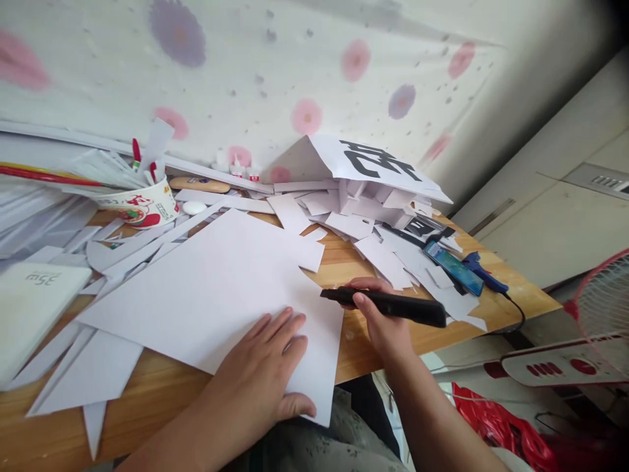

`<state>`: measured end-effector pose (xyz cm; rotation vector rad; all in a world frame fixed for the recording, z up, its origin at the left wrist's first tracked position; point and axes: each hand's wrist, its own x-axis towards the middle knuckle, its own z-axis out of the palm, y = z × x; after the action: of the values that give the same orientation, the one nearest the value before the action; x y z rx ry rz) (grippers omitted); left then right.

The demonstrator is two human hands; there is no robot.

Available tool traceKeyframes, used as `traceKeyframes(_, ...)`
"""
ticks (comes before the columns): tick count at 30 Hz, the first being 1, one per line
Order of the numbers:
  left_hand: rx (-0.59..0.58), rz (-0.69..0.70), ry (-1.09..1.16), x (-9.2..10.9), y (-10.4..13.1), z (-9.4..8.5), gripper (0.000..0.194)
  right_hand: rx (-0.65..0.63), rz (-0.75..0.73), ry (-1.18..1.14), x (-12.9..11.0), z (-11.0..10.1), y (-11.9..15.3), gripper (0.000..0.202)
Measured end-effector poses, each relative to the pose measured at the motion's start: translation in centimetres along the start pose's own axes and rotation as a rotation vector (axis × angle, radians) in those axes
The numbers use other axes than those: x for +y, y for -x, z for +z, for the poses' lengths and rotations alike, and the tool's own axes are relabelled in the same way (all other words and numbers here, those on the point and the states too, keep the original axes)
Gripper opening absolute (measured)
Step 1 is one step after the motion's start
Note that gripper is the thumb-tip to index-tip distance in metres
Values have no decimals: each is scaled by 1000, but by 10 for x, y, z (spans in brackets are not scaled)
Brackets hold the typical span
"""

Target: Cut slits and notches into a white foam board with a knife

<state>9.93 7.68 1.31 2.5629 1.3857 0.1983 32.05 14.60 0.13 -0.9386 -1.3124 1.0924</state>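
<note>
From the head view, my only one, I see a smooth wooden table (373, 357) with pale grain, strewn with flat white offcuts (388, 259), many angular, some long and narrow. A large, matte white sheet (216, 282) with straight edges and pointed corners lies over the middle, one corner jutting past the table's near edge. The left hand (268, 370) is open, palm down on the sheet near that corner, fingers slightly spread and thumb out to the side. The right hand (378, 311) is closed around a long, black tool (393, 307), held nearly level, its narrow tip over the sheet's right edge; I cannot tell whether the tip touches. Toward the far left corner, a white printed paper bowl (147, 206) holds strips and red-capped pens. At the left edge sits a thick, pale block (37, 314) with grey lettering. Along the far edge, a white panel (378, 164) with bold black characters slants over boxy white pieces. Toward the right end lie a glossy phone (455, 267) and, just beside it, a blue glue gun (484, 272) with a black cord. The right fingers are partly hidden, small bottles behind the clutter are blurred, and a red mesh fan (607, 308) is cut off at the right.
</note>
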Motion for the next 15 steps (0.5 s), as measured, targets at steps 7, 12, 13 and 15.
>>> traceKeyframes(7,142,63,-20,-2,-2,12,51,-61,-219,212,11,7,-1,10)
traceKeyframes(12,235,95,9,-5,2,24,58,-93,-331,395,9,8,-3,13)
traceKeyframes(13,233,97,-1,-5,2,24,59,-96,-352,422,9,8,-3,15)
traceKeyframes(15,200,108,-39,-4,1,21,63,-90,-375,453,9,9,-2,20)
